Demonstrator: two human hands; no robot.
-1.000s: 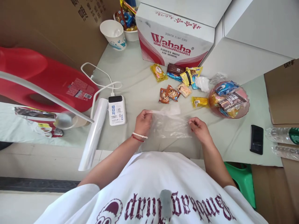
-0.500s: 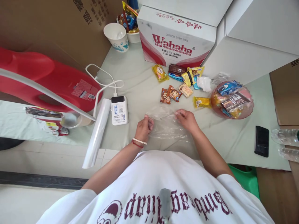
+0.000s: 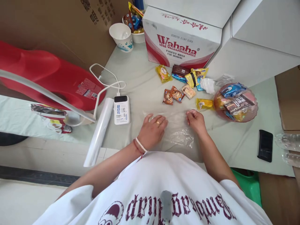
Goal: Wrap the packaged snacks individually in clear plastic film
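A thin sheet of clear plastic film (image 3: 181, 137) lies crinkled on the cloth-covered table in front of me. My left hand (image 3: 155, 129) rests palm down over its left part, fingers spread, a ring on one of them. At the film's upper right, my right hand (image 3: 195, 121) pinches the edge between thumb and fingers. Just beyond the hands are two brown cookie packets (image 3: 173, 95) and a cream-coloured wrapped snack (image 3: 188, 91). A yellow packet (image 3: 204, 103) sits beyond my right hand, beside a pink bowl (image 3: 255, 109) heaped with wrapped snacks.
On the left are a roll of plastic film (image 3: 99, 132), a white power bank (image 3: 122, 110) with a cable, and a red container (image 3: 47, 75). A Wahaha carton (image 3: 180, 47) and paper cup (image 3: 122, 37) stand at the back. A black phone (image 3: 265, 146) lies right.
My left hand has let go of the film's left edge and flattened onto it, further right. My right hand still pinches the film, now lowered and spread on the table.
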